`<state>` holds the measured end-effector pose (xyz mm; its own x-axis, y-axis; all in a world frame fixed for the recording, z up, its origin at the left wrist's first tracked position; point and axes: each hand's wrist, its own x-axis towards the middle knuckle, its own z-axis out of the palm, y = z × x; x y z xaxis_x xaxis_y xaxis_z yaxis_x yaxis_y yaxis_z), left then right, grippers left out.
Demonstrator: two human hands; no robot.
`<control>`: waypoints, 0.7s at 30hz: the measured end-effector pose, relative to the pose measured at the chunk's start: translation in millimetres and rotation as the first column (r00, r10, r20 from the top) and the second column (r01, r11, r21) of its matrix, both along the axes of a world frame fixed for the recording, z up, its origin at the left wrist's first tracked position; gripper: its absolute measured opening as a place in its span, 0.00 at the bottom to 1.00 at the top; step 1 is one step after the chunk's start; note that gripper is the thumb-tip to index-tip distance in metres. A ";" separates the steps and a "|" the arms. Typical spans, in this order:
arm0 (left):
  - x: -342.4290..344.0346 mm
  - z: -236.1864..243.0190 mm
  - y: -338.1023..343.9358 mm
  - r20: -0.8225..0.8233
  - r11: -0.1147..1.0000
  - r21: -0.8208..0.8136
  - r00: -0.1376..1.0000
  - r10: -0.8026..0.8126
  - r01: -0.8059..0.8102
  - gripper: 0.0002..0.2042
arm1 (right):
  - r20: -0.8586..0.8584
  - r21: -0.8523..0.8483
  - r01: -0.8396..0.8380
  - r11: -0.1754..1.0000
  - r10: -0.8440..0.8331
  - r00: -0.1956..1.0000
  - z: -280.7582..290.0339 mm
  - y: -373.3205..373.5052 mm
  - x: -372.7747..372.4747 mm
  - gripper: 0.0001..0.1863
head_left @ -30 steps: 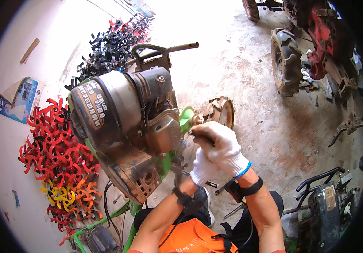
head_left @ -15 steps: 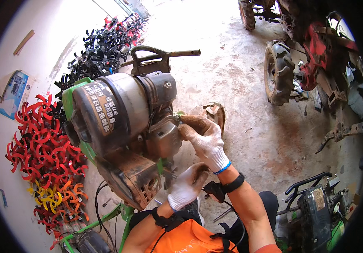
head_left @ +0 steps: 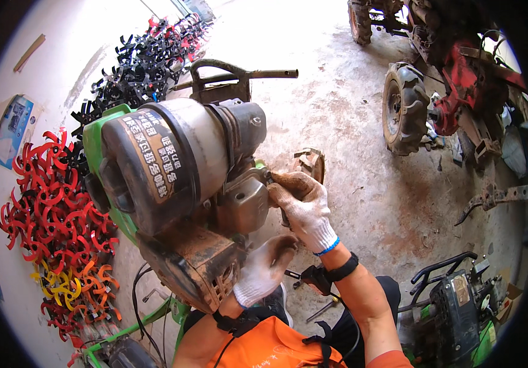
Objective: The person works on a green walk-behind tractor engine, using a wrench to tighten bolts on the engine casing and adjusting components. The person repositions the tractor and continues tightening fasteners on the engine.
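Right hand (head_left: 308,211) at engine's (head_left: 184,184) right edge, grip narrow, contents unclear; left hand (head_left: 264,271) by engine's lower right, grip unclear

free room right of the right fingers (head_left: 296,180), bulky engine (head_left: 181,184) just left

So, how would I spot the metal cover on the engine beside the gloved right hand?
Find the big, dirty engine in the middle, then its round, black-and-grey canister. Just below and right of that, beside the fingers of the gloved right hand, sits the metal cover. It is boxy where the canister is rounded, and lacks the slots of the housing to its lower left.
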<state>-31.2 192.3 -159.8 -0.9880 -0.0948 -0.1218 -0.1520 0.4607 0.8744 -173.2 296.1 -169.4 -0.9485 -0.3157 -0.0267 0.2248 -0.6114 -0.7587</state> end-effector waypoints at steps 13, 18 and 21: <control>-5.4 2.9 1.5 0.087 0.970 0.243 0.996 -0.011 -0.010 0.13 | 0.096 -0.049 -0.111 0.993 0.115 0.989 6.2 8.4 -11.4 0.11; -3.3 4.7 3.9 0.120 0.929 0.367 0.993 -0.008 -0.037 0.14 | -0.011 0.006 -0.032 0.999 0.032 0.999 -12.3 -4.4 -7.1 0.11; -3.7 4.5 2.6 0.093 0.964 0.265 0.995 -0.020 -0.006 0.13 | -0.245 0.032 0.069 0.997 -0.059 0.968 -14.5 -2.4 -14.5 0.12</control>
